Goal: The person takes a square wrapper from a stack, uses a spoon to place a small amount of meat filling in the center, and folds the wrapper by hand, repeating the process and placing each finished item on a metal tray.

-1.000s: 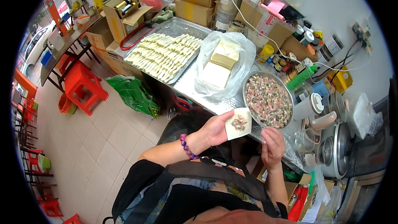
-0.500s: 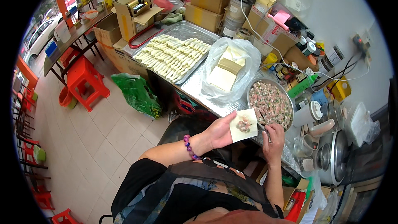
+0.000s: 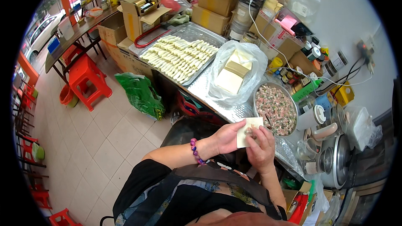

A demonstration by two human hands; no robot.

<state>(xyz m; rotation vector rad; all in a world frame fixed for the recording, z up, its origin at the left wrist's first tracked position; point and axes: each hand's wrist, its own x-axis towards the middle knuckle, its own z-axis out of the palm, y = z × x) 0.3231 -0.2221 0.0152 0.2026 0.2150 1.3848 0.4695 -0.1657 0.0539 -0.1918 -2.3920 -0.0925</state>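
Observation:
My left hand point(image 3: 227, 138) holds a square, pale wonton wrapper point(image 3: 254, 121) with its fingers closed on the left edge. A dab of pinkish meat filling point(image 3: 250, 131) lies on the wrapper, partly hidden by my right fingers. My right hand point(image 3: 262, 148) has its bent fingers pressed against the wrapper's right side. Just beyond its knuckles shows a thin dark utensil point(image 3: 268, 119); whether that hand also holds it, I cannot tell. Close by, on the right, stands a round metal bowl point(image 3: 255, 104) of minced meat with green bits.
A stack of wrappers point(image 3: 231, 79) lies in an open plastic bag point(image 3: 256, 84) on the metal-covered table. Behind it to the left, a metal tray point(image 3: 213, 38) carries rows of folded wontons. Jars, a white cup point(image 3: 312, 117) and a lidded pot point(image 3: 343, 159) crowd the right side.
My right hand has moved left from the bowl's edge onto the wrapper, its fingers now over the filling. The wrapper has tilted and begun to bend. The view has shifted slightly.

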